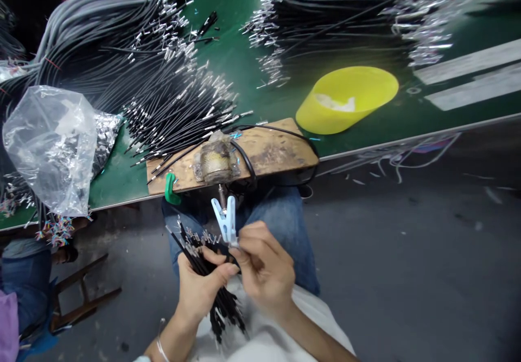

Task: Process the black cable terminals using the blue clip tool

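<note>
My left hand (203,286) is wrapped round a bundle of black cables (223,307) with silvery tips, held over my lap. Close beside it, the fingers of my right hand (264,267) are pinched together just under a light blue clothespin (226,221); what they hold is too small to make out. The clothespin sits at the end of a metal shaft that sticks out from a small motor (217,158). That motor rests on a wooden board (277,150) at the table's edge.
On the green table (228,61) lie grey cables (101,9), black cables (334,20), a clear plastic bag (52,145) and a yellow container (348,99). A green clip (171,189) grips the board's edge. A wooden stool (83,297) and another person's leg are at lower left.
</note>
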The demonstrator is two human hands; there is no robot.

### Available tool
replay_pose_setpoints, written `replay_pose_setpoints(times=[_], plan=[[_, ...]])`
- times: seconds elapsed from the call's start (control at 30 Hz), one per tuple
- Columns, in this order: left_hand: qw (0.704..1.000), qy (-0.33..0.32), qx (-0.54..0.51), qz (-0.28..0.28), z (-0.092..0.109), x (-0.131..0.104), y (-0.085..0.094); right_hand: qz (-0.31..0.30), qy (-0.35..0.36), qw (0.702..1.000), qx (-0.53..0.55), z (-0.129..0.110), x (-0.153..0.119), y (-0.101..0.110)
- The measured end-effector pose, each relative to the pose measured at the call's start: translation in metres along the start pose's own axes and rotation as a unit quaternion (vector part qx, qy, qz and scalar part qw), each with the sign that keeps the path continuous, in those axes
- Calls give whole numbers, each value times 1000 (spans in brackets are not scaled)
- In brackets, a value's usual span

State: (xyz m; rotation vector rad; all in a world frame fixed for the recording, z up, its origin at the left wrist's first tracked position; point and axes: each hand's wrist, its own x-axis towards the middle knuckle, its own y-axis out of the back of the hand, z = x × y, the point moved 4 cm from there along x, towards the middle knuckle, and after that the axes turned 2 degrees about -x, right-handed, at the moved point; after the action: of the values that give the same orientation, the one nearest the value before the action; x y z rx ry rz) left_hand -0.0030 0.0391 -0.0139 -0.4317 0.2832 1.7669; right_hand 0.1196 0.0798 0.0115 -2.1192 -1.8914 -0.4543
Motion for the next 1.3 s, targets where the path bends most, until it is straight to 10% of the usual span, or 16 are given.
replay_pose_setpoints(times=[0.1, 0.3, 0.47, 0.9, 1.3], plan=[[1000, -12, 13, -21, 5, 3, 0, -46, 35, 998, 10, 1, 4, 1], [997, -59, 35, -22, 19, 5, 2, -253, -223, 912, 233, 26, 8, -5], [996, -78, 45, 21, 20, 1, 4, -94, -138, 980, 109, 19, 17, 12], [999, -28, 30, -22, 16, 4, 1, -69, 57, 996, -26, -4, 17, 8], [998, 6, -13, -68, 15, 7, -1, -163, -149, 962, 160, 19, 11, 3]])
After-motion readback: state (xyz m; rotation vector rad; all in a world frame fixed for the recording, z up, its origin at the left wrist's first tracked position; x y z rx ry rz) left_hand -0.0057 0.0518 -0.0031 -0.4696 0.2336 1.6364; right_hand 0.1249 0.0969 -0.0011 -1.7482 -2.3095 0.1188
